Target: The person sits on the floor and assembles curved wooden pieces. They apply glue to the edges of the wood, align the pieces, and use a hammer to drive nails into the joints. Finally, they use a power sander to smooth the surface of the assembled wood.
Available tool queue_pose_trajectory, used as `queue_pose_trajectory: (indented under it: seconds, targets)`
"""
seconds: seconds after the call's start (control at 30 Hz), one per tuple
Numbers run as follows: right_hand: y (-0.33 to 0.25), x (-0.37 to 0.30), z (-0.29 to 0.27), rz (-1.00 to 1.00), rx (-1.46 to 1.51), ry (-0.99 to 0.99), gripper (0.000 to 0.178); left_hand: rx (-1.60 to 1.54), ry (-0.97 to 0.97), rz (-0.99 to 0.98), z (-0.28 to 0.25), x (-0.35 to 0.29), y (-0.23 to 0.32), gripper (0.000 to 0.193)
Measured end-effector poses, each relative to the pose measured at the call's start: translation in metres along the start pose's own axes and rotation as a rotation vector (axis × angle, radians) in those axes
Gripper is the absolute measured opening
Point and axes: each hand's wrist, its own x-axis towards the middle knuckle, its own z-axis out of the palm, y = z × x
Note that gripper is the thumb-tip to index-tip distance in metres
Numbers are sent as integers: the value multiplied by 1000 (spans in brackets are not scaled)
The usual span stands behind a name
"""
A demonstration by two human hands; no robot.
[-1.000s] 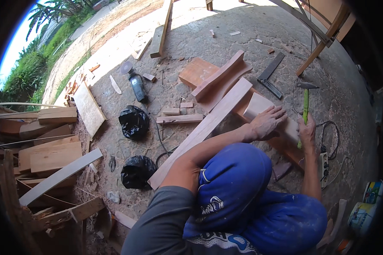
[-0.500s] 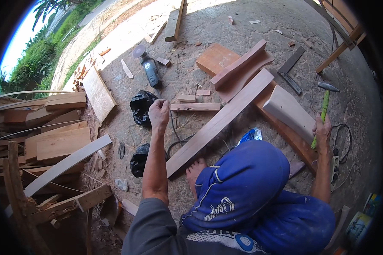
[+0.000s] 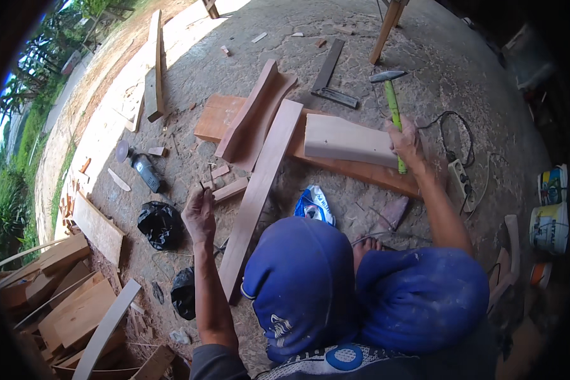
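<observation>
My right hand (image 3: 408, 144) grips a hammer (image 3: 391, 101) by its bright green handle, its metal head pointing up and away. The hand is over the right end of a pale shaped board (image 3: 348, 139), which rests on a thick reddish-brown plank (image 3: 367, 170). My left hand (image 3: 199, 216) is pinched closed in front of me; a thin dark tip shows at the fingers, too small to name. Just beyond it lie small wood blocks (image 3: 231, 189). A long pale board (image 3: 259, 196) slants between my hands, one end over the plank, next to a curved grooved piece (image 3: 257, 120).
At the left are an angle grinder (image 3: 147, 172), black plastic bags (image 3: 160, 225) and a pile of boards (image 3: 76, 310). A metal square (image 3: 329, 76) lies beyond the plank. To the right are a power strip (image 3: 460, 180), its cable, and paint buckets (image 3: 549, 227). A blue-white packet (image 3: 314, 206) lies near my knees.
My view has swung to the right, so the things on the floor appear further left. The right hand still holds the hammer and is now over the shaped board's end; the left stays pinched.
</observation>
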Motion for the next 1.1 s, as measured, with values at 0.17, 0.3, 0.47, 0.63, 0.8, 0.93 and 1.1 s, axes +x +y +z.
queue_pose_trajectory:
  seconds: [0.17, 0.3, 0.47, 0.63, 0.8, 0.93, 1.1]
  targets:
    - [23, 8, -6, -79, -63, 61, 34, 391, -328, 482, 118, -1, 85, 21]
    - [25, 11, 0, -143, -35, 63, 33, 427, -470, 593, 179, 3, 95, 24]
    - [9, 5, 2, -37, 30, 18, 31, 338, -472, 430, 199, 6, 85, 16]
    - [12, 1, -4, -66, 52, 52, 30, 349, -447, 383, 206, 0, 81, 14]
    - [15, 4, 0, -111, 79, 57, 28, 290, -498, 465, 202, 8, 72, 13]
    - [14, 4, -4, -40, 41, 34, 34, 322, -474, 485, 207, 7, 69, 12]
    - [7, 2, -2, -19, 35, 32, 33, 324, -488, 453, 202, 3, 71, 12]
